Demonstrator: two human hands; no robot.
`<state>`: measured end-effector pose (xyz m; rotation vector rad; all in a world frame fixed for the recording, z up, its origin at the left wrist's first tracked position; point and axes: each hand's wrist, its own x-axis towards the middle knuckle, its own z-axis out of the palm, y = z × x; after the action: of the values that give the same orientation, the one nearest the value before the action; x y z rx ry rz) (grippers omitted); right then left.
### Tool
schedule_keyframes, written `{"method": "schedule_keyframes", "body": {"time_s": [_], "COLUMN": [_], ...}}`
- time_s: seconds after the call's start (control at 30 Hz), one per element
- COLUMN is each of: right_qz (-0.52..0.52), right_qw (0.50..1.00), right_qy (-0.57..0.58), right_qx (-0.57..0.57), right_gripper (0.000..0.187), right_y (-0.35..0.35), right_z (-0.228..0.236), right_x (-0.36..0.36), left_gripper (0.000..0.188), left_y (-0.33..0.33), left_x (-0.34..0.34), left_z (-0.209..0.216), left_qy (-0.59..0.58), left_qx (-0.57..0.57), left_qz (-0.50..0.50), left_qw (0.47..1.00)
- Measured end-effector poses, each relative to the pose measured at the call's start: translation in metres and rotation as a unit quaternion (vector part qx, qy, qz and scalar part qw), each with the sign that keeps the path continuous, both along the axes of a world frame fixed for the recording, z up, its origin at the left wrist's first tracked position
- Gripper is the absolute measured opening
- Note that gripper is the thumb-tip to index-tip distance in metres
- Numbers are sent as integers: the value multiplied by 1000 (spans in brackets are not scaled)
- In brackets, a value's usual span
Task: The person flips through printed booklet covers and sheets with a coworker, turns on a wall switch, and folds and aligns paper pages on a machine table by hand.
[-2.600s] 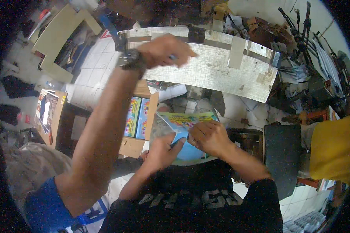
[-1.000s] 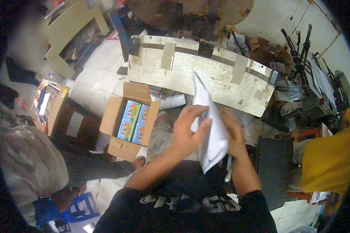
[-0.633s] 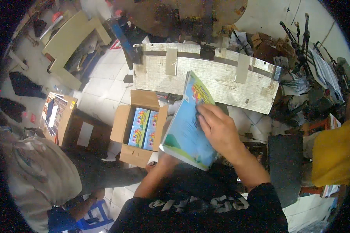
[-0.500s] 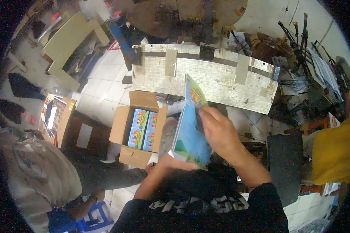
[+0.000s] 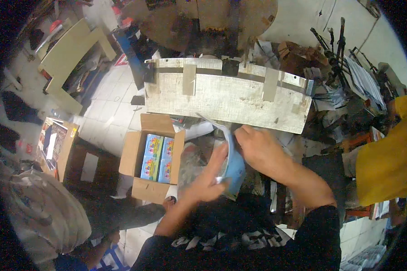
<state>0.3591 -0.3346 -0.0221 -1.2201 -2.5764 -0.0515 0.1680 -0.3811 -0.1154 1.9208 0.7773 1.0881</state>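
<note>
A thin, flattened blue and green printed carton (image 5: 236,174) stands between my hands, its upper part bowed and smeared by motion. My left hand (image 5: 209,180) grips its left side, the thumb and fingers closed around the edge. My right hand (image 5: 260,149) is closed at its upper right edge, with the fingertips pinched there and partly hidden. To the left, an open cardboard box (image 5: 177,156) holds several small blue boxes (image 5: 156,153) with similar colourful print.
Ahead lies a pale, stained board (image 5: 221,97) with a dark strip. A person in grey (image 5: 54,207) sits at the left beside a brown box with papers (image 5: 56,140). Clutter with dark rods (image 5: 341,54) stands at the far right, yellow cloth (image 5: 384,162) nearer.
The carton has come down and bent into a bow. My left hand has moved up its side, and my right hand stays near its upper edge. The view has shifted slightly.
</note>
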Motion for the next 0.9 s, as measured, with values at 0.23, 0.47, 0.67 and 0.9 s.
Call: {"method": "schedule_keyframes", "body": {"time_s": [0.23, 0.47, 0.67, 0.9], "right_qz": [31, 38, -43, 85], "right_qw": [985, 985, 882, 869], "right_qy": [-170, -2, 256, 349], "right_qx": [-10, -168, -394, -342], "right_gripper": [12, 27, 25, 22], "right_y": [14, 28, 21, 28], "right_z": [30, 28, -8, -19], "right_x": [16, 23, 27, 28], "left_gripper": [55, 42, 49, 41], "left_y": [-4, -16, -19, -19], "left_x": [11, -2, -5, -7], "left_z": [20, 22, 7, -33], "left_qy": [-37, -35, -114, -228], "left_qx": [-54, -238, -262, -344], "left_qz": [25, 45, 70, 108], "left_qw": [998, 970, 956, 904]}}
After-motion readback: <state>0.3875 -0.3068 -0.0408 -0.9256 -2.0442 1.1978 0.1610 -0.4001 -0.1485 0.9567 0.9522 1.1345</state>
